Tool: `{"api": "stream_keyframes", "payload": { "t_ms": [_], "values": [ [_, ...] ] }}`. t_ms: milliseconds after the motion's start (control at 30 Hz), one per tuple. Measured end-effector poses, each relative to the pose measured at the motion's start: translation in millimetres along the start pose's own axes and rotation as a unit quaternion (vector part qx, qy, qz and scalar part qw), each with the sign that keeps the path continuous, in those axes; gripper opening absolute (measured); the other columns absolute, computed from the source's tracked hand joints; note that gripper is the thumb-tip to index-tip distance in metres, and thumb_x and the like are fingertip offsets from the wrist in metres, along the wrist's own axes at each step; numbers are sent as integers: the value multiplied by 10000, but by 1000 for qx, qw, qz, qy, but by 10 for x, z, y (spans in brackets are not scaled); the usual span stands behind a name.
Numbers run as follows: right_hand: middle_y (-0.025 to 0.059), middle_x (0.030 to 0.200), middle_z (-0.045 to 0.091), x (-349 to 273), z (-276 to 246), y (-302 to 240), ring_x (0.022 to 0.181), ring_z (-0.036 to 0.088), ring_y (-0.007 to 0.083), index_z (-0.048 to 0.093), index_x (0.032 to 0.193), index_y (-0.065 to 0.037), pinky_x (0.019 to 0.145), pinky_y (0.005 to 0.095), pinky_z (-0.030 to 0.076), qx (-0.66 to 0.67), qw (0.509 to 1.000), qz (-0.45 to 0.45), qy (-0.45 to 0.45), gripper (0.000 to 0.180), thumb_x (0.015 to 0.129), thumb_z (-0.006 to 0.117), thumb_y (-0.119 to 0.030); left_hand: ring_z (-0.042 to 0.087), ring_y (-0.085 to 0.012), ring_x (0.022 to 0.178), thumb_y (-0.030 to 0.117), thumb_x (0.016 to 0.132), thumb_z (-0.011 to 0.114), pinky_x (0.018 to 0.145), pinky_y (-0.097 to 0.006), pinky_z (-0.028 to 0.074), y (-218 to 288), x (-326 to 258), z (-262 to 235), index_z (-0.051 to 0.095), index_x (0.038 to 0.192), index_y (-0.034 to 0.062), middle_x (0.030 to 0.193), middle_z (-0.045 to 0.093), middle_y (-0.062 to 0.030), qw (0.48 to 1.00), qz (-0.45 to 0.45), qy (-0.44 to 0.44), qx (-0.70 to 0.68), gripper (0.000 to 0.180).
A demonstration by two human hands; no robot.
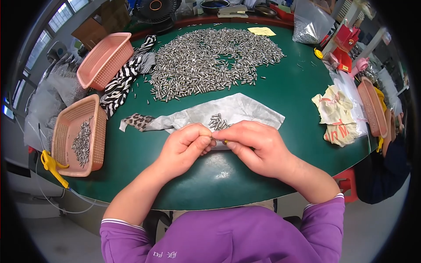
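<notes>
My left hand [187, 143] and my right hand [258, 144] meet over the near edge of a grey-white cloth [188, 117], both closed in a pinch. Between the left fingertips is a small object, too tiny to make out. A bit of yellow [226, 141] shows at the right fingertips; the rest of what they hold is hidden. Just beyond my fingers, a little heap of small metal pins [218, 121] lies on the cloth. A large spread of similar silvery metal pieces [193, 63] covers the far middle of the green table [131, 153].
At left stand a pink basket [125, 41] and a peach basket [101, 131] with metal pieces inside. A yellow air gun [52, 165] hangs by the table edge. Zebra-striped cloth [118, 87] lies nearby. Right are a cream cloth [335, 111] and another person's arm [387, 131].
</notes>
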State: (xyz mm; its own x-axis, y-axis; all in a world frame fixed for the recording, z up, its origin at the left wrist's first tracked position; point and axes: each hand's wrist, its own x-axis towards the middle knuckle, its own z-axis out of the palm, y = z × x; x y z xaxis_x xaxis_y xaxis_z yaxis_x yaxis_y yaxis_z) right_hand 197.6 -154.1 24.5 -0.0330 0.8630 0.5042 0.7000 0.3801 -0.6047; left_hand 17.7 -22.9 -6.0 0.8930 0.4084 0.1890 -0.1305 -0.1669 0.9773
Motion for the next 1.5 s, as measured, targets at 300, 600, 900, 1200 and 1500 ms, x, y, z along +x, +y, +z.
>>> {"api": "stream_keyframes", "payload": {
  "t_ms": [300, 600, 900, 1200, 1500],
  "values": [
    [44, 893, 659, 19, -36, -70, 774, 647, 228, 700, 1094, -122, 642, 336, 514, -200, 976, -78, 13, 395, 725, 668, 15, 553, -79, 742, 158, 1016, 490, 681, -230, 483, -21, -18, -1, 595, 959, 28, 861, 590, -10, 997, -43, -1, -60, 177],
    [62, 898, 676, 18, -18, 1, 782, 661, 232, 695, 1100, -103, 670, 339, 524, -42, 997, -48, 36, 375, 749, 665, 26, 535, -67, 741, 148, 1021, 478, 687, -222, 477, -24, -20, 8, 577, 956, 25, 875, 587, -10, 997, -25, -16, -78, 171],
    [61, 895, 675, 6, -5, -10, 773, 661, 242, 699, 1085, -110, 665, 344, 529, -73, 996, -52, 17, 368, 743, 660, 20, 552, -69, 760, 132, 1014, 493, 700, -227, 487, -15, -14, 23, 592, 998, 15, 888, 604, -12, 998, -30, -20, -61, 154],
    [71, 901, 639, 79, -82, 89, 781, 634, 261, 659, 1112, -144, 652, 357, 506, -100, 986, -29, 134, 323, 813, 629, -25, 560, -80, 759, 133, 993, 545, 696, -231, 484, -31, -14, 6, 606, 992, 17, 886, 599, -28, 988, -24, -36, -150, 131],
    [46, 917, 608, 9, -134, 357, 820, 638, 282, 666, 961, -128, 708, 394, 516, -132, 984, 116, 31, 152, 812, 672, -158, 550, -72, 780, 34, 920, 627, 717, -218, 462, 207, 3, -242, 608, 969, 26, 906, 598, 1, 977, 85, 195, 32, 53]
  ]
}}
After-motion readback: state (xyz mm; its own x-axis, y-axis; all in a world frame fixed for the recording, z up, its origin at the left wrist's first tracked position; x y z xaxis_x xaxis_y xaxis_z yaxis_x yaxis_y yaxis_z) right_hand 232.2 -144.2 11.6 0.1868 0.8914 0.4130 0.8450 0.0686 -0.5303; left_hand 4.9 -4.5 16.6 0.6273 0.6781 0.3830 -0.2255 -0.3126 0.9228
